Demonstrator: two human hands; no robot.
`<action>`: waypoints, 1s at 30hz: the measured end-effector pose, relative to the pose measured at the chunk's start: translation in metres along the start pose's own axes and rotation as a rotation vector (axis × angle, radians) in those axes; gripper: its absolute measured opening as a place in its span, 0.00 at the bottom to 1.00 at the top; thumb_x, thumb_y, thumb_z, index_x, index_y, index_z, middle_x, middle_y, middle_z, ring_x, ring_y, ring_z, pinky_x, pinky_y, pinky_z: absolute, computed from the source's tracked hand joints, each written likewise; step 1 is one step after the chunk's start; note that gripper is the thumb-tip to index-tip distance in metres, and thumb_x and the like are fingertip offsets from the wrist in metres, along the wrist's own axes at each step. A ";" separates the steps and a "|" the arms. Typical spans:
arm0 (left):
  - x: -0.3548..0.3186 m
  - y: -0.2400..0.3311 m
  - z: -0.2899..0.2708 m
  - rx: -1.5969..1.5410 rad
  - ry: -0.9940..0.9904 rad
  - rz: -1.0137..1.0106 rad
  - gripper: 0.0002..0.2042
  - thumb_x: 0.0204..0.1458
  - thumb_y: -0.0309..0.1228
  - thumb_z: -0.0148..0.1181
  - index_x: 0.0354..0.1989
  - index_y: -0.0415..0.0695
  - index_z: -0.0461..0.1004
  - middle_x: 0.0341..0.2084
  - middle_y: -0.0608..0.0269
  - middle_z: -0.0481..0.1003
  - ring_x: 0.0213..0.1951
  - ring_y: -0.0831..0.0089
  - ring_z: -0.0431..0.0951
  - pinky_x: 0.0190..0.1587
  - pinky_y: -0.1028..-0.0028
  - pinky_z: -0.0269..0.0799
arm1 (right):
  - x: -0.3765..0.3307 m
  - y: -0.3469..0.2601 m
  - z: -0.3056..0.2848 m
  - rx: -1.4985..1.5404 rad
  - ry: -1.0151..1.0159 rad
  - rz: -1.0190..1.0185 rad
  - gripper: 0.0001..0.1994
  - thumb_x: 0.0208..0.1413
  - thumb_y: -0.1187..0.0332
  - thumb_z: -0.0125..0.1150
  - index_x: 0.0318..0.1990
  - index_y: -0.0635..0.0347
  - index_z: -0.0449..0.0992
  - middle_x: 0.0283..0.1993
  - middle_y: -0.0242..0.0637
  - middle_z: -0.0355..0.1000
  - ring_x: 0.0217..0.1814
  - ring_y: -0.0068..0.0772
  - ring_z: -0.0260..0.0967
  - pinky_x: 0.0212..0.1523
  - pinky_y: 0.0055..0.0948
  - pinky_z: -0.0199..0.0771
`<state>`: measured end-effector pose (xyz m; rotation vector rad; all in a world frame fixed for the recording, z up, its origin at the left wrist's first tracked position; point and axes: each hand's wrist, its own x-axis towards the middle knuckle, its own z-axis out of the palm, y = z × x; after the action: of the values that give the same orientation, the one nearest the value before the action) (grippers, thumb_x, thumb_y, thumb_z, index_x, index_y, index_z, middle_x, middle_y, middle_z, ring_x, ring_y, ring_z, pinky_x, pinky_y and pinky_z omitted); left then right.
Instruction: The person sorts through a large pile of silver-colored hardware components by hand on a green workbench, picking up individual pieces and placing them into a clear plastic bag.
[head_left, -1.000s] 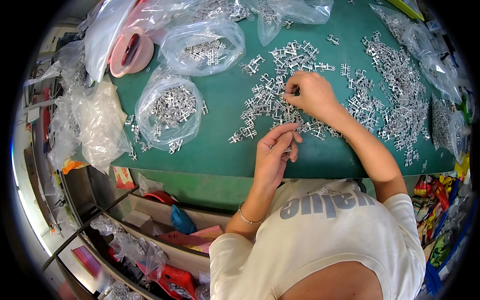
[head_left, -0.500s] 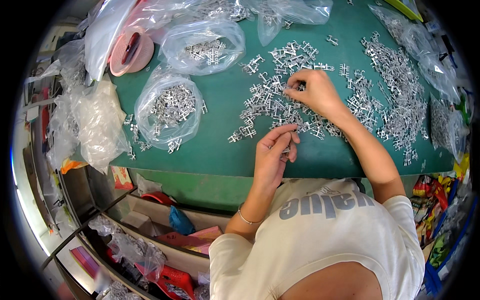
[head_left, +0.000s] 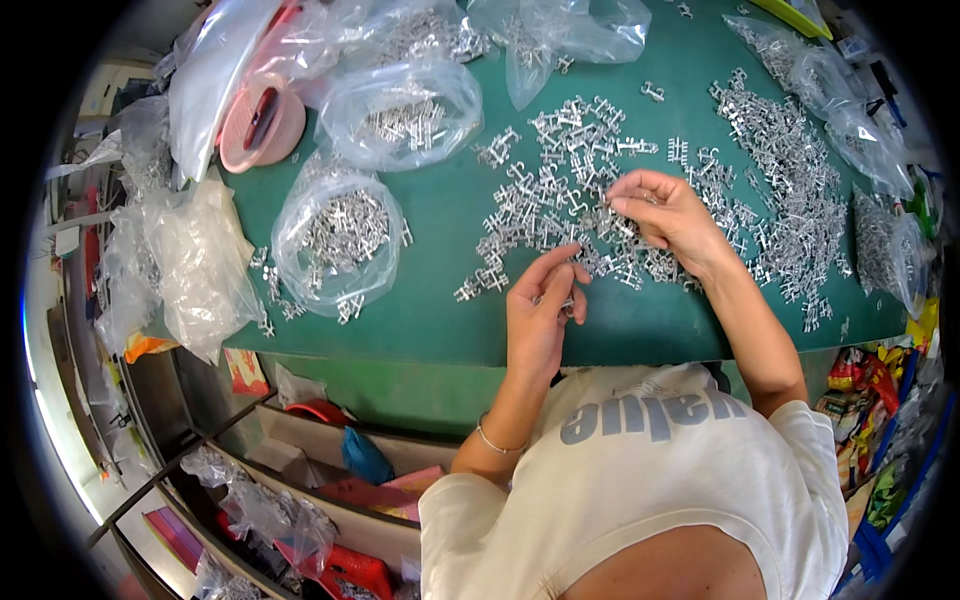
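Note:
A loose heap of small silvery metal pieces, each a short bar with hooked prongs, is spread over the green table in front of me. At its near edge, my left hand is closed, with several of these pieces tucked in its curled fingers and the index finger stretched toward the heap. Over the right part of the heap, my right hand has thumb and index finger pinched together. Whatever lies between those fingertips is too small to make out.
Open clear plastic bags of similar pieces stand on the left. Behind them is a pink basket with a red-and-black tool inside. A larger heap and filled bags lie on the right. Drawers sit below the table edge.
My right hand has moved to the right and slightly nearer over the heap, its fingers still pinched. My left hand has hardly moved. The whole view has shifted a little.

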<state>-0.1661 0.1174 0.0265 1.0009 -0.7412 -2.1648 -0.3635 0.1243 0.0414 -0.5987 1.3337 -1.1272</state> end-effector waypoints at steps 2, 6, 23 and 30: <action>0.000 -0.002 0.001 -0.012 0.017 0.009 0.12 0.55 0.25 0.48 0.47 0.37 0.69 0.28 0.64 0.71 0.19 0.82 0.65 0.20 0.83 0.57 | 0.002 -0.005 -0.008 0.000 0.079 -0.040 0.07 0.49 0.69 0.61 0.35 0.60 0.74 0.28 0.27 0.70 0.12 0.08 0.47 0.12 0.13 0.43; 0.000 -0.004 0.000 -0.030 0.025 -0.002 0.11 0.55 0.25 0.48 0.46 0.37 0.70 0.28 0.65 0.71 0.19 0.82 0.66 0.19 0.85 0.56 | 0.024 -0.044 -0.018 -0.039 0.436 -0.362 0.09 0.49 0.68 0.61 0.38 0.61 0.75 0.33 0.30 0.72 0.14 0.09 0.51 0.13 0.13 0.46; 0.010 -0.008 0.007 0.032 0.034 -0.009 0.11 0.56 0.26 0.48 0.45 0.36 0.70 0.27 0.66 0.71 0.20 0.82 0.65 0.21 0.84 0.57 | 0.050 -0.020 -0.025 -0.789 0.099 -0.716 0.08 0.49 0.69 0.58 0.35 0.62 0.76 0.35 0.37 0.72 0.35 0.32 0.70 0.35 0.29 0.68; 0.008 -0.007 0.010 0.033 0.020 -0.016 0.11 0.56 0.26 0.48 0.46 0.37 0.70 0.27 0.66 0.71 0.20 0.83 0.65 0.19 0.86 0.55 | 0.033 0.011 0.021 -1.286 0.089 -0.505 0.06 0.43 0.67 0.62 0.25 0.60 0.75 0.34 0.35 0.66 0.27 0.44 0.67 0.26 0.40 0.64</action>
<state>-0.1806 0.1187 0.0235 1.0468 -0.7648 -2.1595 -0.3454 0.0940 0.0212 -1.9016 1.9752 -0.5231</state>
